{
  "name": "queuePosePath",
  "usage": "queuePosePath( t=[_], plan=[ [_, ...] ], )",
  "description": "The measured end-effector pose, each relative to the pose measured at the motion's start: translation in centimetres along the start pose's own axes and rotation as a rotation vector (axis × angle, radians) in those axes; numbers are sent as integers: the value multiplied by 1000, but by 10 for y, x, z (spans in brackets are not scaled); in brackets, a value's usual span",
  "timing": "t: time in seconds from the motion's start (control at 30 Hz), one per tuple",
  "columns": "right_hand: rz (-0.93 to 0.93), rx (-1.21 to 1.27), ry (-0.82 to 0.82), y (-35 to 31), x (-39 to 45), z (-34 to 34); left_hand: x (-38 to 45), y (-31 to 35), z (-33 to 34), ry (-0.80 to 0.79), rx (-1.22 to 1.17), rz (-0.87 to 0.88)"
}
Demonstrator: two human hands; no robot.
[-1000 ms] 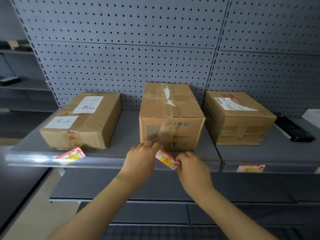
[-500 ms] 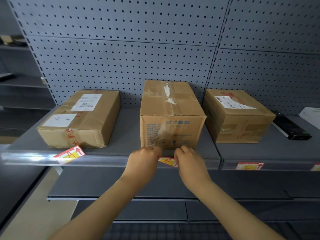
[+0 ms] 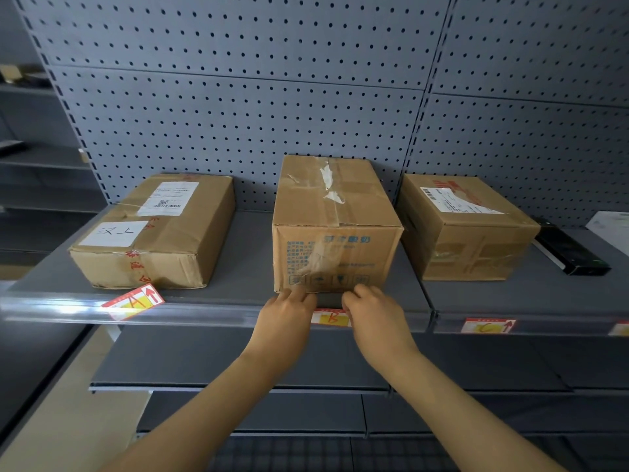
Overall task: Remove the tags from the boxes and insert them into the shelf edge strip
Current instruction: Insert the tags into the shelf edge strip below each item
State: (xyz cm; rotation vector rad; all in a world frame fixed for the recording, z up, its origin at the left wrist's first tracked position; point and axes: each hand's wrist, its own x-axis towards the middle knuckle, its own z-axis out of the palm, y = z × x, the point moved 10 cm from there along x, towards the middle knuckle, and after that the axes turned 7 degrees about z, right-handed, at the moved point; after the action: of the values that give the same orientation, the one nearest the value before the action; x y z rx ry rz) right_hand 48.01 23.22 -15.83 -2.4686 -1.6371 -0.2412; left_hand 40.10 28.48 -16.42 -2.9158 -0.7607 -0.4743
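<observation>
Since 1 s ago, tag B (image 3: 331, 317) went from tilted in both hands to flat in the shelf edge strip (image 3: 218, 313), below the mid box (image 3: 335, 226). Head view: 3 boxes, 3 tags seen plainly; tag A (image 3: 133, 301) lay askew, tag C (image 3: 487, 326) was seated. Left hand (image 3: 284, 323) & right hand (image 3: 376, 321) flanked tag B, fingers curled at its ends; grip on it: can't tell.

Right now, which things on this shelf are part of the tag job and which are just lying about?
Job: tag B between left hand and right hand; tag A, askew; tag C in the edge strip; three boxes.
Lying about: black device; white paper, far right.
</observation>
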Motion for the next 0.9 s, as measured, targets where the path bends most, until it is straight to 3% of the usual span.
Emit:
queuePosePath(
  t=[0.27,0.57,0.9],
  plan=[
    [-80,11,-25,-6,0,-3,-3,3,-1,26,14,12],
    [-27,25,-38,-2,1,0,-4,6,0,18,-2,12],
    [-41,123,37,-21,-2,-3,-21,-18,-5,52,-22,-39]
  ],
)
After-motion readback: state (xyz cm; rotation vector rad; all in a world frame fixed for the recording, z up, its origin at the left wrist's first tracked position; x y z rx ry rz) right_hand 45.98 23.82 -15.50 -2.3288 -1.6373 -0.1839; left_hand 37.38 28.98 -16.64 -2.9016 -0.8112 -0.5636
